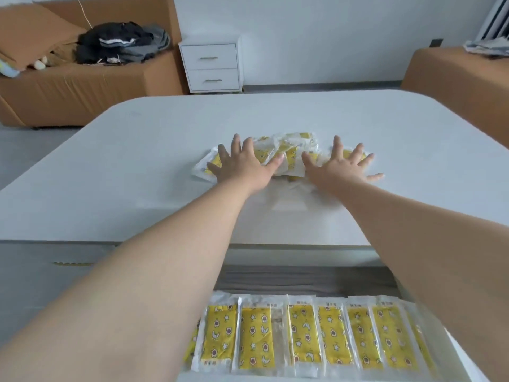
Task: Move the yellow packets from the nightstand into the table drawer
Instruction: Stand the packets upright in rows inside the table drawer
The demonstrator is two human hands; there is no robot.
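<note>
Left grip (242, 166) and right grip (338, 169) press flat, fingers spread and closed on nothing, on a loose heap of yellow star-printed clear-plastic packets (286, 153) mid-frame on the white desk (137, 175). Drawing the heap together before lifting looks wisest. Its count is unclear; six whole filed packets (256, 337) line the open drawer (303, 282) below.

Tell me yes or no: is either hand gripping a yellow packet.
No, the left hand and right hand both lie spread flat, uncurled, on the pile of yellow packets.
</note>
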